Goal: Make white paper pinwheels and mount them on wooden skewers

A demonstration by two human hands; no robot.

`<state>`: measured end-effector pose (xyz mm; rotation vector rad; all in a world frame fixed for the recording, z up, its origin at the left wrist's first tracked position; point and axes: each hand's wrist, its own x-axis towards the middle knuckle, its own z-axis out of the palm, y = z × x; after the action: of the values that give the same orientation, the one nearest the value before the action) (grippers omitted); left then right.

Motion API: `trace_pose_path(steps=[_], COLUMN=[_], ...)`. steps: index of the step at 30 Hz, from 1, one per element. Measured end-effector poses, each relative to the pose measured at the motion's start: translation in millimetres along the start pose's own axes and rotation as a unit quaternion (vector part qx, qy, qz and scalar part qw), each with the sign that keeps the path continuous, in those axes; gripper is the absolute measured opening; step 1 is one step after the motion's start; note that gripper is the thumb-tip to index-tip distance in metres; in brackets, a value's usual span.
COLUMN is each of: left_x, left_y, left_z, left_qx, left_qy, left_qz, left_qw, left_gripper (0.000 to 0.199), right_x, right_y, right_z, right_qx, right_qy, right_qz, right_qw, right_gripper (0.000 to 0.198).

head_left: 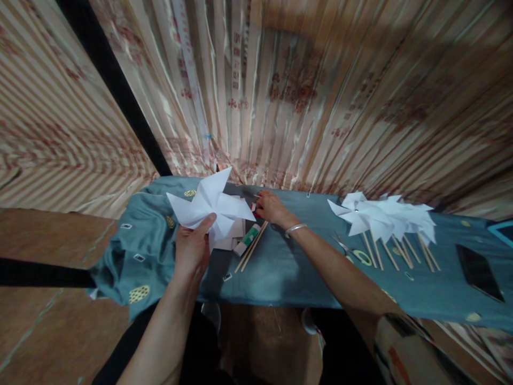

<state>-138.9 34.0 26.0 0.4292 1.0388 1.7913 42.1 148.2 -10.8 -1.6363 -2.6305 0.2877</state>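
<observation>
My left hand grips a white paper pinwheel, its thumb pressed on the folded centre. The pinwheel has pointed blades and hides part of the paper sheets below it. My right hand, with a silver bangle at the wrist, reaches down beside a small red and white item at the back of the cloth. Its fingers are bent together, and what they pinch is hidden. Just in front lie a green and white glue stick and a pair of thin wooden sticks.
Several white pinwheels on wooden sticks lie overlapping at the right. Scissors with pale green handles rest near them. Farther right are a dark phone and a blue-edged object. A striped curtain hangs behind the blue-green cloth.
</observation>
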Motion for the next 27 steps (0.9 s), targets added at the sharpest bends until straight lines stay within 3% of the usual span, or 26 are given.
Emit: trace_pose_path(steps=[5, 14, 21, 27], left_x=[1, -1, -1, -4], left_y=[-1, 0, 1, -2], left_z=[-1, 0, 4, 10], left_qx=[-0.006, -0.008, -0.014, -0.009], left_qy=[0.001, -0.01, -0.009, -0.018], left_qz=[0.001, 0.012, 0.021, 0.024], left_qw=[1.0, 1.0, 1.0, 1.0], left_gripper=[0.047, 0.038, 0.043, 0.044], right_x=[-1, 0, -14, -22], right_y=[-1, -2, 7, 20], right_z=[-3, 0, 10, 15], right_qx=[-0.023, 0.008, 0.135, 0.309], right_qy=[-0.008, 0.015, 0.094, 0.164], right_qz=[0.003, 0.007, 0.017, 0.062], right_qw=[1.0, 1.0, 0.986, 0.935], right_gripper=[0.021, 0.023, 0.019, 0.011])
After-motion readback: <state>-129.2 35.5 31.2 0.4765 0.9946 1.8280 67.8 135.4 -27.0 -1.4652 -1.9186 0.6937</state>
